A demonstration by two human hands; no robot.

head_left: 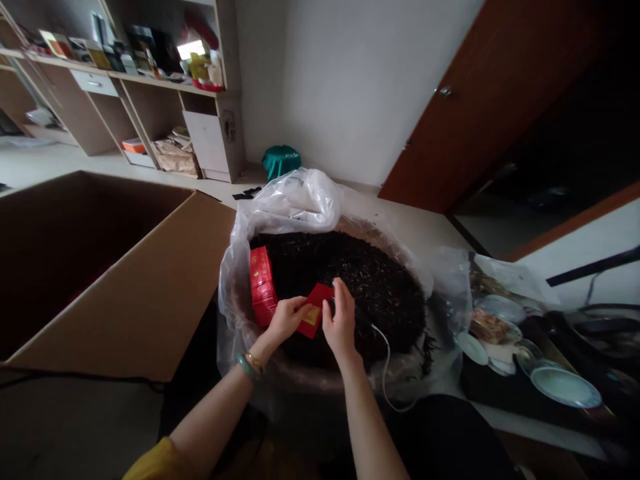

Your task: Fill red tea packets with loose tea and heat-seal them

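A flat red packet (317,294) with a gold print is held by my left hand (286,322), its thumb pressed on the front. My right hand (342,319) is at the packet's right edge, thumb and fingers apart; whether it touches the edge I cannot tell. Under both hands is a wide, round container lined with a clear plastic bag (237,267) and filled with dark, loose tea leaves (360,270). A stack of similar red packets (262,280) rests on the leaves against the left side.
A large open cardboard box (150,287) stands at left. A white cable (387,360) hangs over the container's near rim. Bowls and lids, including a pale dish (565,385), sit at right. Behind are a teal bag-covered object (281,161), shelving (207,143) and a brown door (465,100).
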